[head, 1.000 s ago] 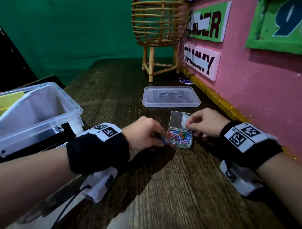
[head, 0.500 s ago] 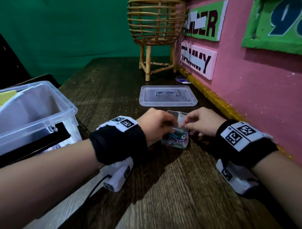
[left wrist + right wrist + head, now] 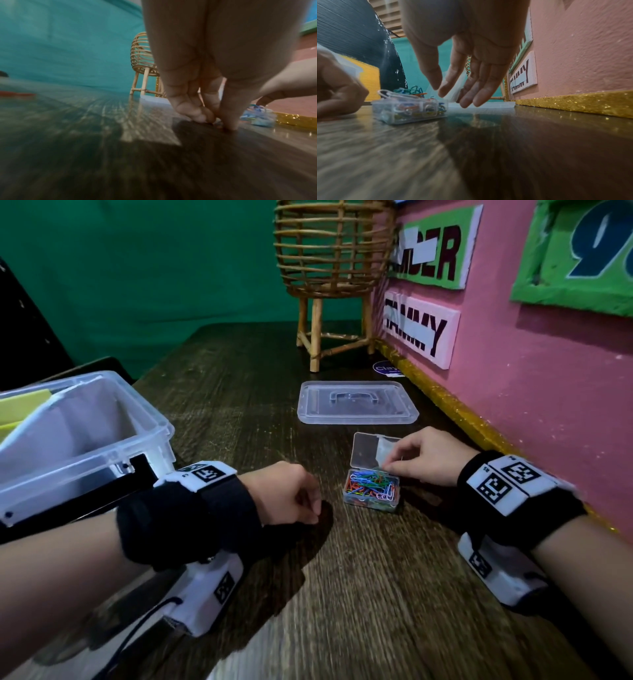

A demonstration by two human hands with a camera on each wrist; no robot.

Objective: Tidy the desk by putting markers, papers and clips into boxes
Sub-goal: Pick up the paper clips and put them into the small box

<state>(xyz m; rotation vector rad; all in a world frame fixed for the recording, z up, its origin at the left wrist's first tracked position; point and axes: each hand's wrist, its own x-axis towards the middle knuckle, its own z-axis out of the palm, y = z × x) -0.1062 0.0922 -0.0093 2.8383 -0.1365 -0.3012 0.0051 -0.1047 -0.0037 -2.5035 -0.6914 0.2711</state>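
Note:
A small clear box point(image 3: 371, 491) heaped with coloured paper clips sits on the dark wooden desk, its hinged lid point(image 3: 364, 451) standing open. My right hand point(image 3: 388, 465) pinches the lid's right edge between thumb and forefinger; the right wrist view shows that hand point(image 3: 440, 88) just behind the box point(image 3: 409, 109). My left hand point(image 3: 313, 510) is on the desk a short way left of the box, fingers curled down. In the left wrist view its thumb and fingertips point(image 3: 228, 125) pinch together on the wood over something small and pale, seemingly a paper clip, with the clip box point(image 3: 257, 117) behind.
A large clear tub point(image 3: 150, 414) holding white and yellow papers stands at the left. A flat clear tub lid point(image 3: 358, 402) lies beyond the clip box. A wicker basket stand point(image 3: 329, 251) is at the back. The pink wall with its gold strip point(image 3: 462, 412) bounds the right.
My left hand went from the box's left side up over the clips, then drew back left and down onto the desk. My right hand has kept hold of the open lid.

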